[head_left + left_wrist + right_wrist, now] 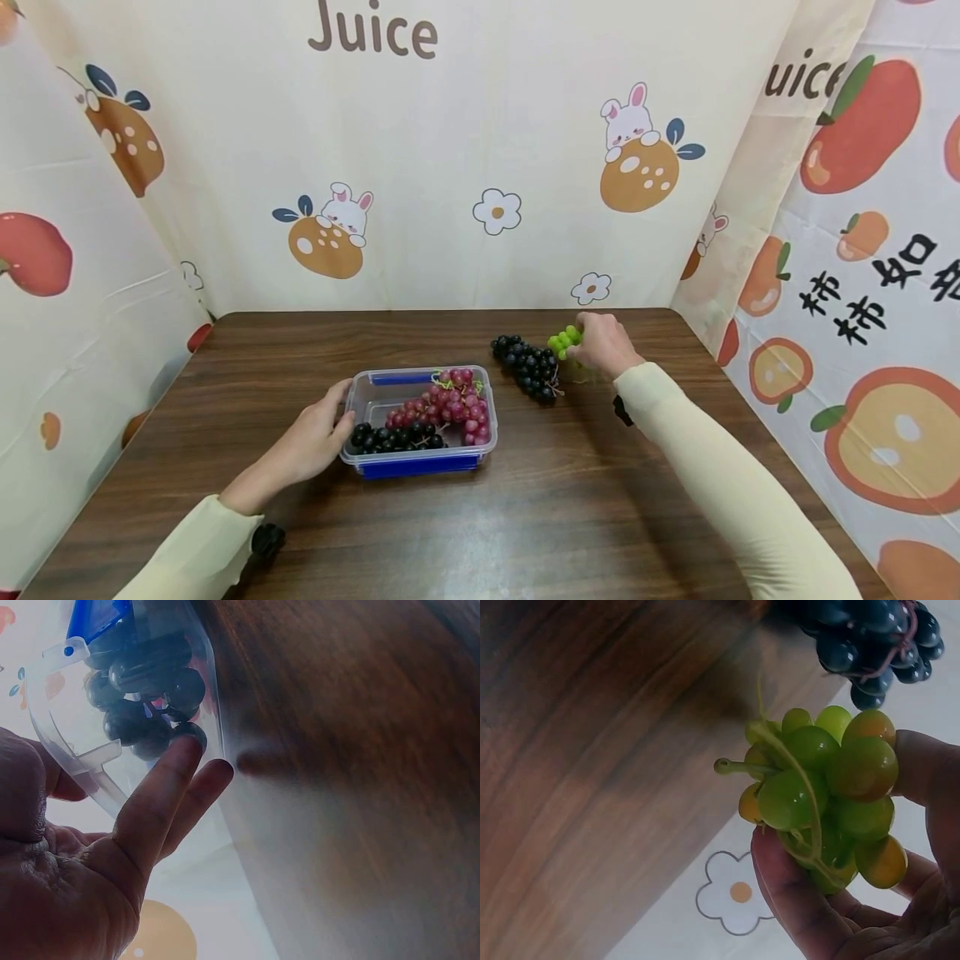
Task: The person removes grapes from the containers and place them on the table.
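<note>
At the back right of the table, my right hand (606, 346) grips a small bunch of green grapes (821, 795). In the right wrist view the thumb and fingers hold it from opposite sides, and its curly stem shows. A bunch of black grapes (528, 367) lies just left of that hand. My left hand (311, 433) rests against the left side of a clear plastic container (420, 372), its fingers fairly straight along the wall. Inside the container are red grapes (457, 408) and, along the front, more black grapes (397, 437).
The container has blue clips (420, 467) along its front and back. Dark wood-grain table (510, 533) surrounds it. A printed cloth (480, 150) stands behind the table's back edge, and more printed cloths hang at the left and right.
</note>
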Available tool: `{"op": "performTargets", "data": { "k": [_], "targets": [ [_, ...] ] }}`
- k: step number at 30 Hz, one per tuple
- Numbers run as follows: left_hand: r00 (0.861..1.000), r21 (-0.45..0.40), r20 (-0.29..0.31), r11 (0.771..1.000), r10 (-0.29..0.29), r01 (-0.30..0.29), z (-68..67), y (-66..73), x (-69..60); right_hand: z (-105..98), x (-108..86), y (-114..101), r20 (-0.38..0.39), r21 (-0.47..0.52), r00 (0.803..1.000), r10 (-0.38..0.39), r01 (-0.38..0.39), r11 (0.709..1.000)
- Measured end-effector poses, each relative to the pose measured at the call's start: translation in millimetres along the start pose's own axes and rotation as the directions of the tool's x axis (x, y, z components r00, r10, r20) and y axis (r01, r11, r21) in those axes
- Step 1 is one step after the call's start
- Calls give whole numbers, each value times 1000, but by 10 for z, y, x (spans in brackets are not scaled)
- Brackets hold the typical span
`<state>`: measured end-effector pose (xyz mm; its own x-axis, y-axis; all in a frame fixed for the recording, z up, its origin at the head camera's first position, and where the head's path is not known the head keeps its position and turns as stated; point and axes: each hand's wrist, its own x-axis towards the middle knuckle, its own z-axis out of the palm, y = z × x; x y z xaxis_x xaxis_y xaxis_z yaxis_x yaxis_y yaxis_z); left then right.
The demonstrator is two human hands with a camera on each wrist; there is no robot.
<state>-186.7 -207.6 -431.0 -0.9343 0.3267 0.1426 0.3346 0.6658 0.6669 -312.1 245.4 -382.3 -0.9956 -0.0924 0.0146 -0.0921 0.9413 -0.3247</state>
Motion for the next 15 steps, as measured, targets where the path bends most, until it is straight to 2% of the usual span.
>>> {"op": "performTargets", "data": {
  "k": [15],
  "targets": [
    [1000, -3, -6, 1000, 2, -2, -1, 8, 0, 173, -45, 100, 92, -65, 996, 0, 6, 998]
  ]
}}
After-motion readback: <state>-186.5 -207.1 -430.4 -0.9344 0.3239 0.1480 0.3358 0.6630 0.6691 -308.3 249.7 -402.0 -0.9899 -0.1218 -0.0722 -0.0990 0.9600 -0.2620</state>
